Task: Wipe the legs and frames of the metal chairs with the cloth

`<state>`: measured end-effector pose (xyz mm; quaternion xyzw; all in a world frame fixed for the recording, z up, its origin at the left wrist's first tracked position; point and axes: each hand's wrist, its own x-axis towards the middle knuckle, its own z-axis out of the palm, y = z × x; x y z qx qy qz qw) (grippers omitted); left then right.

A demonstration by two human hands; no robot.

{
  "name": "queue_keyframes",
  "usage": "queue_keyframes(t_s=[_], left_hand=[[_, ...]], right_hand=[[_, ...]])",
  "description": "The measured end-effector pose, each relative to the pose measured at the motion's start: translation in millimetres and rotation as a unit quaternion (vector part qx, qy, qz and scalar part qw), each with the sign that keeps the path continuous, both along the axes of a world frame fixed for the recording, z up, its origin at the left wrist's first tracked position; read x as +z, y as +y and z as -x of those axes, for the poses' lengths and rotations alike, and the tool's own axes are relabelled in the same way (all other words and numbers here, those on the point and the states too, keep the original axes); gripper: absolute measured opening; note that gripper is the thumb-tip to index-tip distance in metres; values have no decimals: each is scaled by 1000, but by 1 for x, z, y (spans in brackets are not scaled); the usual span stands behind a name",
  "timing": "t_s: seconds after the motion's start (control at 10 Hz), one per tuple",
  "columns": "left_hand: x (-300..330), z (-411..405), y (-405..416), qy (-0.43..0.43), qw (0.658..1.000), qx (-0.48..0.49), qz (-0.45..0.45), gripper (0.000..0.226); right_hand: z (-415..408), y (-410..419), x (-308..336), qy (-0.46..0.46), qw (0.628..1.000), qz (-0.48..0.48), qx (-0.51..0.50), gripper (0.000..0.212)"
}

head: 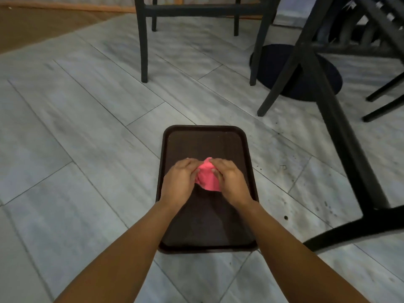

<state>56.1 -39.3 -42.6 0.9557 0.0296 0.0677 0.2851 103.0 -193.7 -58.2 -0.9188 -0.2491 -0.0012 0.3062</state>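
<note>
A floor point(87, 119) of pale grey, marbled planks is carrying everything. A dark brown tray point(249, 154) is lying flat on it near the middle. Black chair legs point(144, 51) are standing on the planks beyond the tray, with a round dark table base point(328, 82) sitting to the right.

Floor stuff around the work spot

Dark brown tray point(248, 149) sits flat on the grey plank-look floor point(76, 127), about dead center. Round black table base point(328, 75) on the floor at 1 o'clock. Brown mat or carpet point(32, 27) off at 10 o'clock.
</note>
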Motion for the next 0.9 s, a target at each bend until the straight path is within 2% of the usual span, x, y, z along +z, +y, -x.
queue_keyframes(t_s=[0.2, 0.6, 0.7, 0.9], left_hand=[[-49, 1, -1, 83, 995, -28, -56, 46], [-81, 2, -6, 199, 971, -69, -116, 56], [-77, 0, -3, 207, 965, -81, -139, 59], [-28, 12, -1, 200, 967, -68, -140, 61]], right_hand=[[-2, 2, -46, 81, 987, 135, 37, 52], [6, 9, -72, 81, 972, 215, 46, 60], [4, 11, -67, 86, 967, 237, 39, 60], [14, 9, -12, 95, 962, 256, 13, 58]])
